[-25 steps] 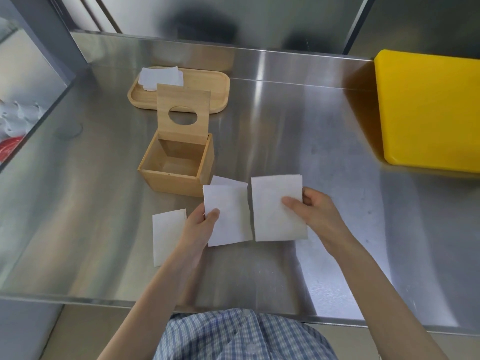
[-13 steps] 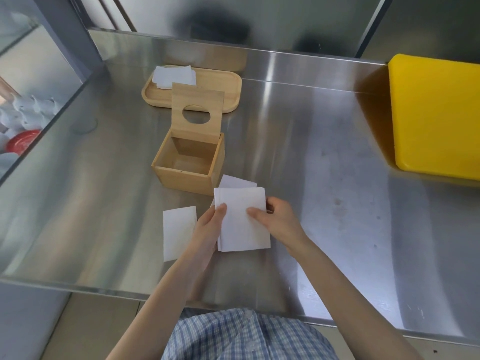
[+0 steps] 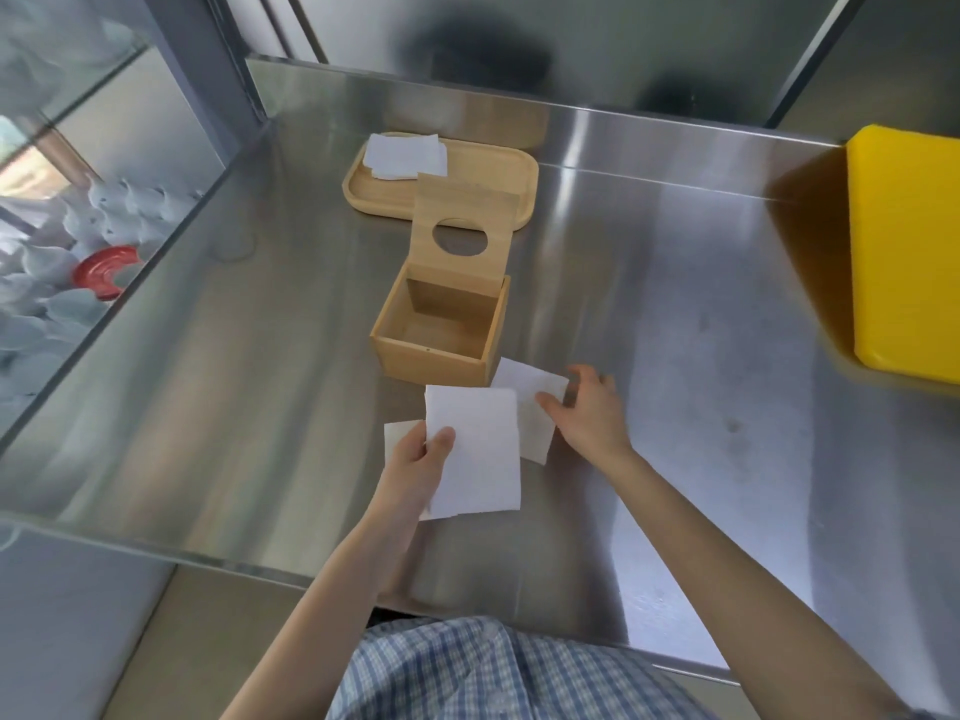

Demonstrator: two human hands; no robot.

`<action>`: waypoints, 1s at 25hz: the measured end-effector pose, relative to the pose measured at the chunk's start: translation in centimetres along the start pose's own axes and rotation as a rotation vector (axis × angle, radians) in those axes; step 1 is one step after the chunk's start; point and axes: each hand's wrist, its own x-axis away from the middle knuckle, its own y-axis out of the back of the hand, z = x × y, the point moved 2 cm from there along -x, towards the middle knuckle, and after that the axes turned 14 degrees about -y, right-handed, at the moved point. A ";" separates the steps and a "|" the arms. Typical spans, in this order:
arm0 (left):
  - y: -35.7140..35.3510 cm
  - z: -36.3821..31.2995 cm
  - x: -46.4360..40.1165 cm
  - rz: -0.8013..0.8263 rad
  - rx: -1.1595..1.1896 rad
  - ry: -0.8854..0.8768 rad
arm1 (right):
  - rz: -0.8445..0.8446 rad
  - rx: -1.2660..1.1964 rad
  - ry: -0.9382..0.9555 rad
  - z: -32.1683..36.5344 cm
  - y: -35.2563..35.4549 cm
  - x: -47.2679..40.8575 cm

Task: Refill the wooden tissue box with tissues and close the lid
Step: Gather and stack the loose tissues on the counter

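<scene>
The wooden tissue box (image 3: 431,357) stands empty in the middle of the steel counter, its lid (image 3: 464,233) with a round hole raised upright at the back. My left hand (image 3: 418,462) grips a small stack of white tissues (image 3: 478,449) lifted just in front of the box. My right hand (image 3: 589,413) rests with spread fingers on another tissue (image 3: 530,394) lying flat beside the box's front right corner. A further tissue (image 3: 397,433) peeks out to the left, behind my left hand.
A wooden tray (image 3: 493,174) behind the box carries more white tissues (image 3: 405,155). A yellow board (image 3: 906,252) lies at the right. White dishes and a red lid (image 3: 104,270) sit below the counter's left edge.
My left hand has lifted the stacked tissues off the counter. My right hand let go of them and moved right onto the tissue lying by the box.
</scene>
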 end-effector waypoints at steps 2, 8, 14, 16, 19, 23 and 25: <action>0.8 0.0 -0.1 0.002 -0.018 -0.001 | 0.024 0.111 -0.038 0.2 -1.0 -0.6; 2.6 0.4 -0.7 0.026 -0.067 0.009 | 0.044 0.213 -0.068 0.7 -2.0 -1.1; 3.1 0.4 -1.0 0.051 -0.035 0.001 | 0.023 0.052 -0.020 0.2 -2.5 -0.2; 3.2 0.4 -1.1 0.048 -0.025 -0.003 | 0.031 -0.057 0.002 0.3 -1.8 0.8; 3.5 0.3 -1.0 0.037 0.002 -0.015 | 0.061 -0.248 0.012 0.6 -0.5 2.6; 3.8 0.5 -0.7 0.021 0.042 -0.022 | 0.219 -0.627 0.009 1.2 1.3 5.3; 4.0 0.6 -0.5 0.015 0.071 -0.029 | 0.424 -0.791 -0.004 1.9 0.9 6.5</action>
